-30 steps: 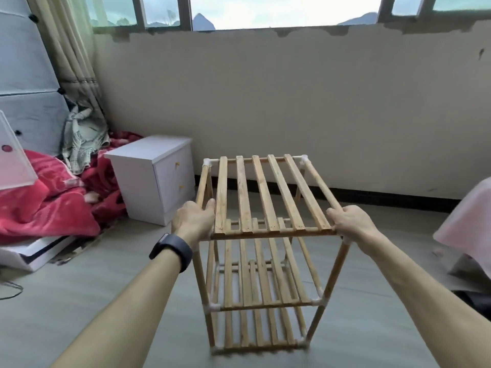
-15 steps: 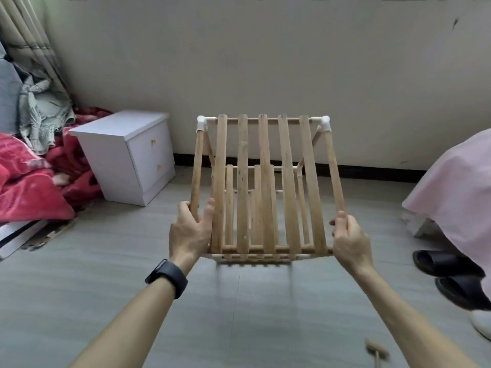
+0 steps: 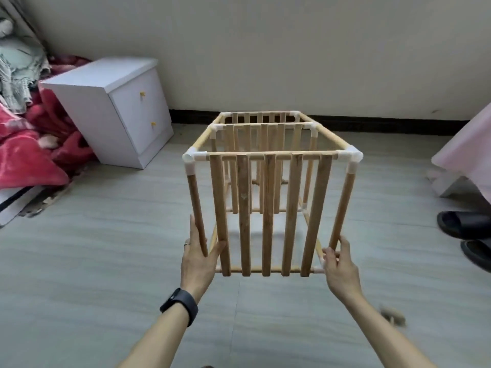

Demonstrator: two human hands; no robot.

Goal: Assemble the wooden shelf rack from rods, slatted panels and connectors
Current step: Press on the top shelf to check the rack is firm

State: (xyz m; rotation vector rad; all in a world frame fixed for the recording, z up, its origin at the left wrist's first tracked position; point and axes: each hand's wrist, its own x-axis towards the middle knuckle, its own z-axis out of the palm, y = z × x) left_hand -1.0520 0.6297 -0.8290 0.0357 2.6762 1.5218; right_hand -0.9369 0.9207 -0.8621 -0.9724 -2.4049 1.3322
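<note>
Wooden rack [image 3: 269, 208] on its side mid-floor, gripped at its near end by both hands.

The left hand [image 3: 198, 261] is wrapped round the near left rod [image 3: 196, 208] low down, thumb by the first slat. The right hand [image 3: 338, 266] pinches the lower right corner at its white connector [image 3: 318, 269]. The slatted panels stand upright, and the far end points at the wall [image 3: 265, 49]. A white cabinet [image 3: 114, 102] sits well off the left edge and black slippers [image 3: 465, 224] well off the right, with grey floor [image 3: 106, 248] showing on both sides. I cannot tell if the rack touches the floor.
</note>
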